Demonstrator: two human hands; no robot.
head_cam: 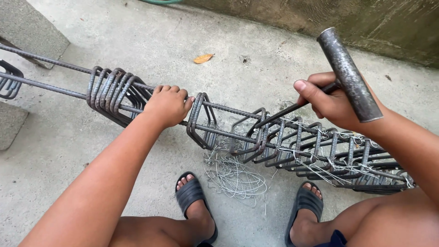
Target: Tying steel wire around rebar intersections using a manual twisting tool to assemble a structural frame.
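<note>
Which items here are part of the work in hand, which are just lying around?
In use:
left hand gripping the long rebar
right hand holding the T-handled hook tool
rebar stirrups
tie wire bundle

Lying about:
dry leaf
green hose
concrete block

A dry orange leaf (pixel 203 58) lies on the grey concrete floor (pixel 151 41), far centre. A concrete block (pixel 32 29) sits far left, a stained wall (pixel 347 20) far right, and a green hose (pixel 160 2) along the far edge.
</note>
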